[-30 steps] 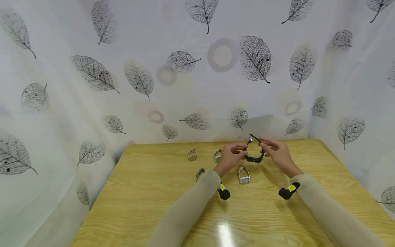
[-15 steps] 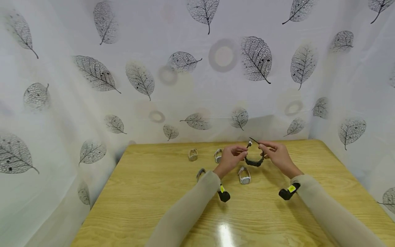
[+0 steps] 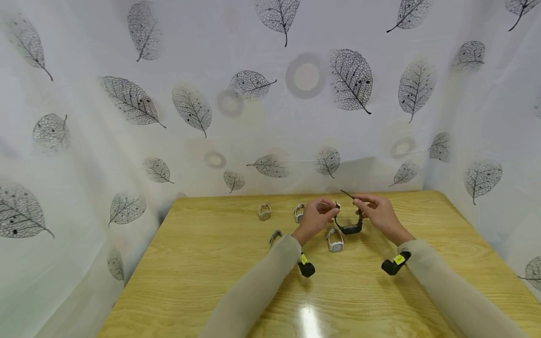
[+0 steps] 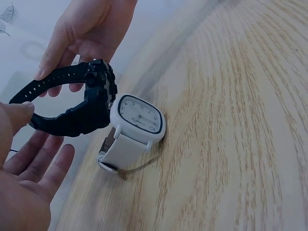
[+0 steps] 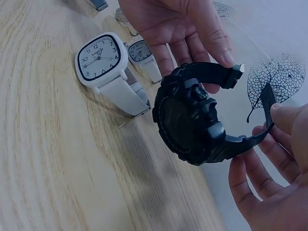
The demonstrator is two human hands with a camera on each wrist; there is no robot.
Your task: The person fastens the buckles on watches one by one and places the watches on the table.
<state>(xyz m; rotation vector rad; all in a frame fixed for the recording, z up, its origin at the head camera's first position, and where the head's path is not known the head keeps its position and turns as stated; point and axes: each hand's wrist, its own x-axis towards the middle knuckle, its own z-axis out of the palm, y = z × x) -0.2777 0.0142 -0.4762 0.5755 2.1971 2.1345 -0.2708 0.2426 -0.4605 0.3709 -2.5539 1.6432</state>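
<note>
— Both hands have dropped a little toward the table (image 3: pixel 236 263) since a second ago, and the black watch (image 3: pixel 350 226) has come down with them; its strap ends, which stood well apart, now lie closer together.

— Where does it sit now?

— Held above the wood, at about one o'clock from the white square-faced watch (image 3: pixel 335 240), which lies just beside it.

— And the grip?

— The left hand (image 3: pixel 316 217) pinches the buckle end between thumb and fingertips. The right hand (image 3: pixel 378 212) pinches the free, holed strap tail the same way. In the right wrist view the buckle (image 5: pixel 237 69) and the tail tip are near but not yet joined.

— So how far along is it?

— My reading: the strap is curled into a loop and lined up, yet not threaded or fastened. Closing it is left. Four other watches rest on the table: the white one, a second watch (image 3: pixel 298 212) at eleven o'clock from it, a small tan one (image 3: pixel 264 211) farther toward ten, and one (image 3: pixel 274 236) partly hidden by the left sleeve at nine. All four look already buckled into loops, though they are small.
</note>
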